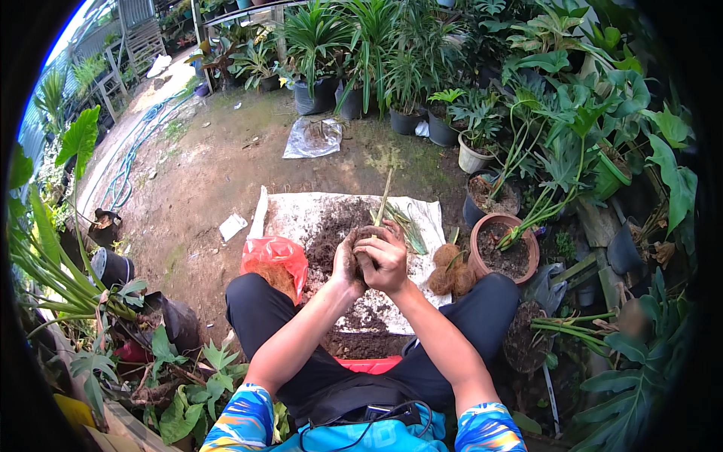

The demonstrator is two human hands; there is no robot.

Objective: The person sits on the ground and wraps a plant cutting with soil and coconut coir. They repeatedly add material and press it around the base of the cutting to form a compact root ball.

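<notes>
My left hand and my right hand press together around the base of a plant cutting. Its pale, bare stem rises from between the fingers, leaning slightly right. What sits in the palms is mostly hidden, though dark soil shows between the hands and on the skin. Beneath them a white sack is spread on the ground, with loose dark soil heaped on it. Cut long green leaves lie just behind my right hand.
A red plastic bag holding brown fibre stands by my left knee. Brown fibrous balls and a terracotta pot are by my right knee. Potted plants line the back and right. A clear plastic sheet and blue hose lie beyond.
</notes>
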